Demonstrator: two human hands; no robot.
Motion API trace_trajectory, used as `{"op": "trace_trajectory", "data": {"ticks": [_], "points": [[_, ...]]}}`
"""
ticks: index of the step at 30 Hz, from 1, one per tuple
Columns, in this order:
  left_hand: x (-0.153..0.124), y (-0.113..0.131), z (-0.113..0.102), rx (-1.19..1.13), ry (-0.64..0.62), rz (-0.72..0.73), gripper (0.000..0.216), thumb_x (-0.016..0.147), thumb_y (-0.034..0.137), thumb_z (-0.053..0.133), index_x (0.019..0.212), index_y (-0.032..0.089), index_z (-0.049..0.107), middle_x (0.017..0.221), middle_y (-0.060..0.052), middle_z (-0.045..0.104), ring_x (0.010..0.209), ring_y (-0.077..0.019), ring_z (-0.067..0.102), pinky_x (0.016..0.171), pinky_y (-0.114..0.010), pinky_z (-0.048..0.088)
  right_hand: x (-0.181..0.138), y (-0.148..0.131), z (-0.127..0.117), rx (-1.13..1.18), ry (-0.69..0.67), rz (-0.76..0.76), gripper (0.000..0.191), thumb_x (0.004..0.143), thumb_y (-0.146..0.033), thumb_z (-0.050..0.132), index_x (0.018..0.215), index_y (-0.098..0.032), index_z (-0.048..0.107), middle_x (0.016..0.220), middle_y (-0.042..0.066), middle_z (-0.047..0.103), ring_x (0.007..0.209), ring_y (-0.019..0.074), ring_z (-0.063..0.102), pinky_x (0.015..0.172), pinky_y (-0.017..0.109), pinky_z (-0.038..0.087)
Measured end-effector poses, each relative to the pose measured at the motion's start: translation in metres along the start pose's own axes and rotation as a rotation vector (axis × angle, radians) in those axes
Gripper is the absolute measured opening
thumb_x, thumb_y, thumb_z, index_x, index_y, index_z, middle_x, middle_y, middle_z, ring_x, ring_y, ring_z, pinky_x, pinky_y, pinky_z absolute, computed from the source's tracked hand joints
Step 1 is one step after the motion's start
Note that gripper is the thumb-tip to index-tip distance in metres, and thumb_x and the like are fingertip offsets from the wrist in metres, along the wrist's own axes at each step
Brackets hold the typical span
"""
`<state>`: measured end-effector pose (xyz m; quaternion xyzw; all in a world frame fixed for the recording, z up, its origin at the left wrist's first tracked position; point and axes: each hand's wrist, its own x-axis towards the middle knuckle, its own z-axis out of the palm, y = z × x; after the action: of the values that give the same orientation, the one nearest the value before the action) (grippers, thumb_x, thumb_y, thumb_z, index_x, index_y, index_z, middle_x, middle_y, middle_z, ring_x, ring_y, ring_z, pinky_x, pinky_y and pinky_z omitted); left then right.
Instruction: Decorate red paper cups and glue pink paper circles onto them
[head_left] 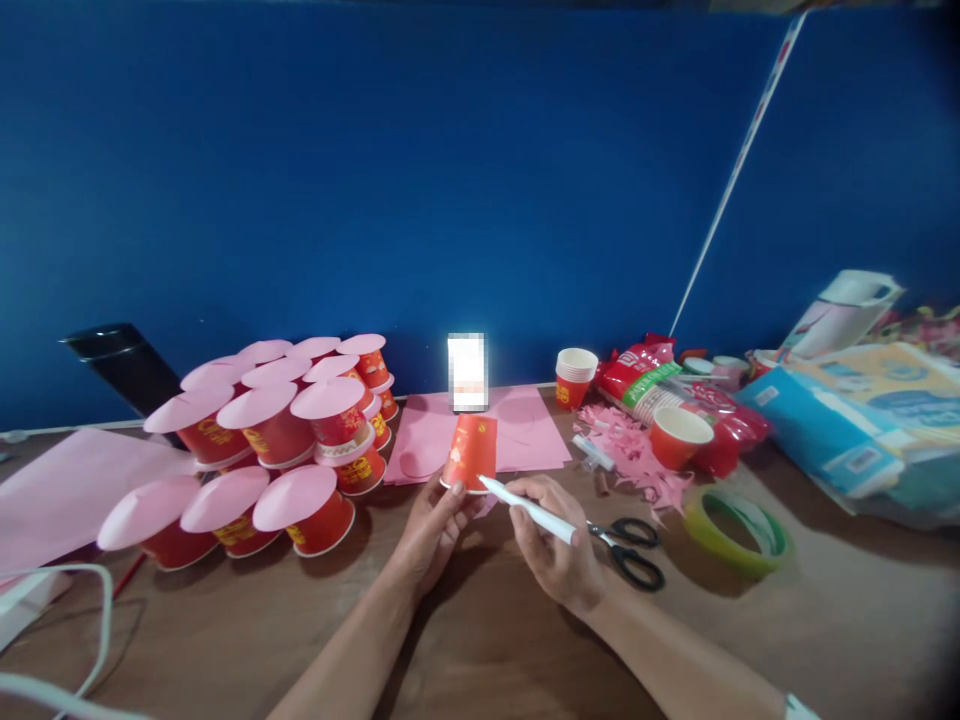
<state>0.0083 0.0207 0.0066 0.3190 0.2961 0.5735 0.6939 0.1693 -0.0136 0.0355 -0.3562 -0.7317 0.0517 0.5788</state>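
In the middle of the head view, my left hand [433,530] grips a red paper cup [472,452] near its white rim; the cup is upside down and tilted. A white pen-like marker [534,510] is pinched in my right hand [559,545], its tip at the cup's lower right edge; whether it touches I cannot tell. Pink paper sheets [525,430] lie behind the cup. Just right of my right hand rest black-handled scissors [630,550].
Stacked red cups with pink paper discs [296,495] fill the left side. At right are a roll of tape [739,530], pink paper scraps [637,465], a loose cup [681,438], a cup stack [576,377] and a blue package [832,420]. A blue partition [450,180] stands behind.
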Motion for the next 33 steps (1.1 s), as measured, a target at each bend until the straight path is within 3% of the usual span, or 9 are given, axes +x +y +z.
{"op": "trace_trajectory", "data": {"ticks": [13,33], "points": [[-0.0004,0.0015,0.0036,0.03,-0.016,-0.009,0.053,0.07,0.028,0.077,0.118,0.017,0.058,0.106,-0.01,0.068,0.099,-0.0245,0.065,0.091,-0.04,0.05,0.0003,0.0018,0.0,-0.007,-0.022,-0.02,0.017,0.087,-0.011,0.051,0.101,-0.018,0.058,0.084,0.005,0.064,0.077,0.0171,0.061,0.071,0.029,0.05],[-0.0005,0.0017,0.003,0.05,0.02,-0.031,0.045,0.068,0.026,0.079,0.108,0.017,0.062,0.105,-0.009,0.068,0.09,-0.0201,0.067,0.084,-0.034,0.052,0.0007,0.0079,-0.0005,-0.021,-0.025,0.026,0.014,0.09,-0.013,0.048,0.099,-0.018,0.057,0.084,0.005,0.064,0.077,0.017,0.061,0.07,0.03,0.049]]}}
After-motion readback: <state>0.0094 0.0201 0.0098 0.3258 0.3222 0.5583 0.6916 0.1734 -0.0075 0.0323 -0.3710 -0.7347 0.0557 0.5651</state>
